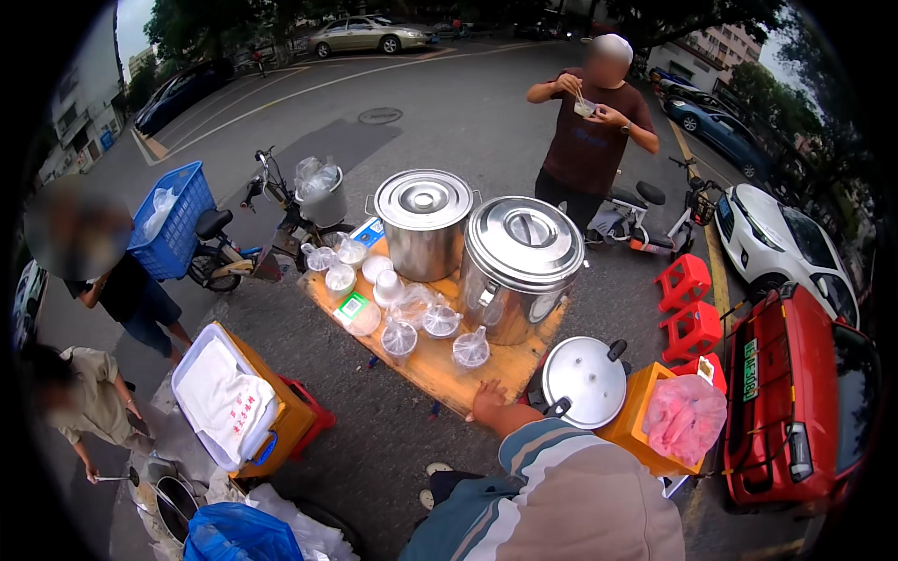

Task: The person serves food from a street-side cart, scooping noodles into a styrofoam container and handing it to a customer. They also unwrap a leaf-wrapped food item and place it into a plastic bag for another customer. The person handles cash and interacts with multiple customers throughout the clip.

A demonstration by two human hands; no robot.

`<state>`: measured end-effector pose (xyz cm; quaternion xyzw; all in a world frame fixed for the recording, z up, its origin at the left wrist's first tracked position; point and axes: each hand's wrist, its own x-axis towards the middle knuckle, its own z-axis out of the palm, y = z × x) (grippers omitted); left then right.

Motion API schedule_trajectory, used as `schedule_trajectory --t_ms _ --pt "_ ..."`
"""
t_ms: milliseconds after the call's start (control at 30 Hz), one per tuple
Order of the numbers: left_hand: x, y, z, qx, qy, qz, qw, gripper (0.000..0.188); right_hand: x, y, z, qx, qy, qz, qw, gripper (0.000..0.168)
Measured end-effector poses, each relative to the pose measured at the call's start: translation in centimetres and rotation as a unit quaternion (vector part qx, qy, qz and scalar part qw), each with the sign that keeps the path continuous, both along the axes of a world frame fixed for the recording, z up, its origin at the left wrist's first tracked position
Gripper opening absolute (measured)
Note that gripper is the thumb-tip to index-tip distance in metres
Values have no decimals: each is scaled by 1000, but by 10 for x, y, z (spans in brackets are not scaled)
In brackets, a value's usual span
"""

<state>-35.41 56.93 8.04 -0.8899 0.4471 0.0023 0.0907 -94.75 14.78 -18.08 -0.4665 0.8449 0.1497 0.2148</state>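
My right hand (pixel 489 401) rests palm down on the near edge of a worn wooden tabletop (pixel 429 365), fingers spread, holding nothing. My left hand is out of view. Just beyond the right hand stands a bowl in a knotted clear plastic bag (pixel 471 352). More bagged bowls (pixel 398 341) are grouped along the table's left part, around a stack of white plastic cups or bowls (pixel 387 287). A green printed-code card (pixel 351 306) lies on a round container. Two lidded stainless-steel pots stand at the back: a plain stockpot (pixel 424 245) and a larger latched one (pixel 508 298).
A pressure cooker (pixel 584 382) and a yellow crate (pixel 629 428) with a pink bag (pixel 684 417) flank my right arm. Red stools (pixel 691 329) stand beyond. A cloth-covered tub (pixel 217 393) is left. A person (pixel 593 140) eats with chopsticks; two others are left, near bicycles.
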Motion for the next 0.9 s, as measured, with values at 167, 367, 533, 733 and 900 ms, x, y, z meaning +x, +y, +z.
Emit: schedule_trajectory --t_ms 167,367,533,733,900 --pt "10 30 3 -85 88 81 989 31 -5 7 -2 2 -10 2 1000 145" --pt "-4 48 58 -427 509 296 687 30 4 2 16 30 -31 -8 999 144" --pt "-58 -95 171 -442 783 -215 381 39 7 4 33 56 -6 7 998 142" --pt "-129 -180 319 -163 787 -567 180 38 27 14 68 63 -8 47 997 139" --pt "-169 -202 352 -141 806 -561 124 32 7 6 42 76 27 22 996 141"
